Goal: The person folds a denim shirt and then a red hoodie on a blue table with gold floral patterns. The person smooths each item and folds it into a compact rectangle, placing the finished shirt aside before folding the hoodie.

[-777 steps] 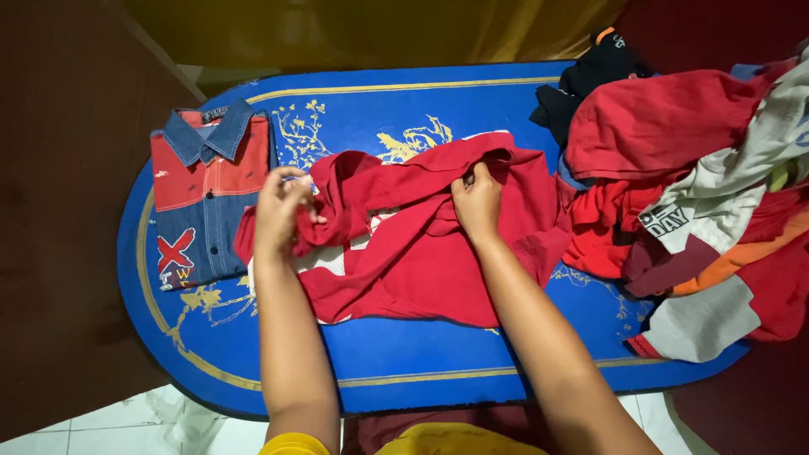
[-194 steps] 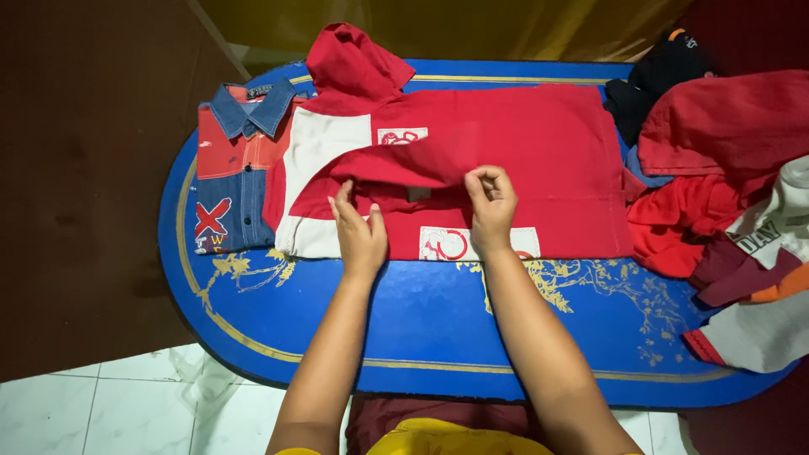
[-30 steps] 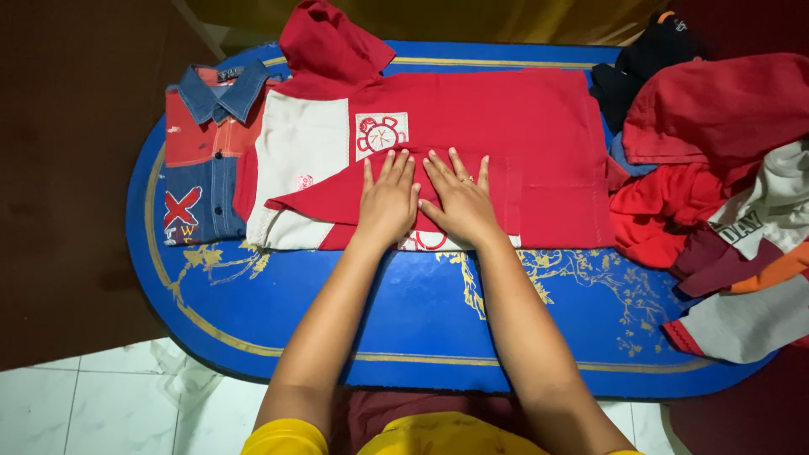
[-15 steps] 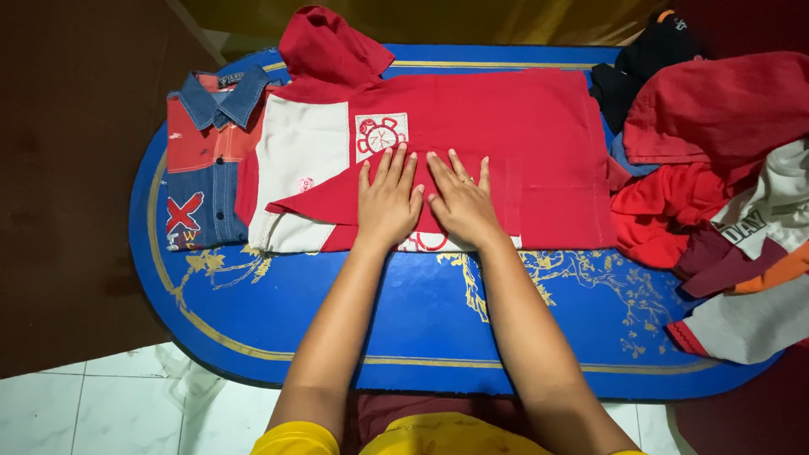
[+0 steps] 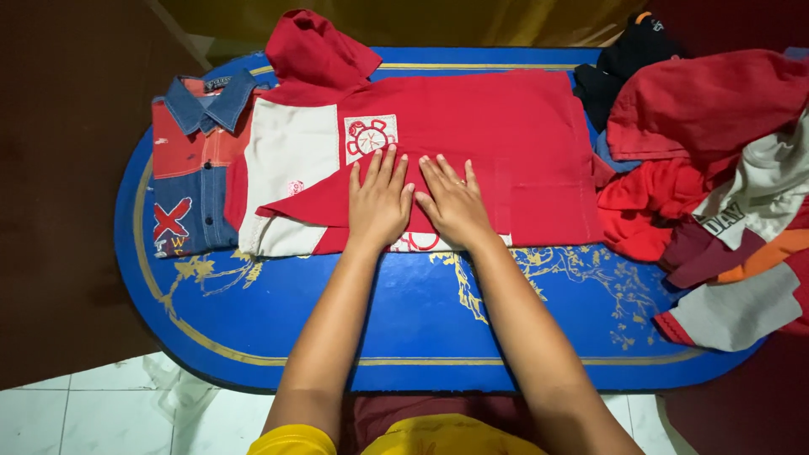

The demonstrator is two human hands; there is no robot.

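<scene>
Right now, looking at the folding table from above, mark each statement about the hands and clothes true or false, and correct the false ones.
1. Both hands lie flat on the red hooded top. True: the left hand and right hand press side by side on its folded sleeve.
2. The denim and red shirt lies unfolded on the pile. False: it lies folded at the left end of the blue table.
3. The loose pile of clothes is at the right end. True.
4. The right hand pinches a sleeve in a closed grip. False: its fingers are spread flat.
5. The hood points towards the person. False: it points away, past the far edge.
</scene>
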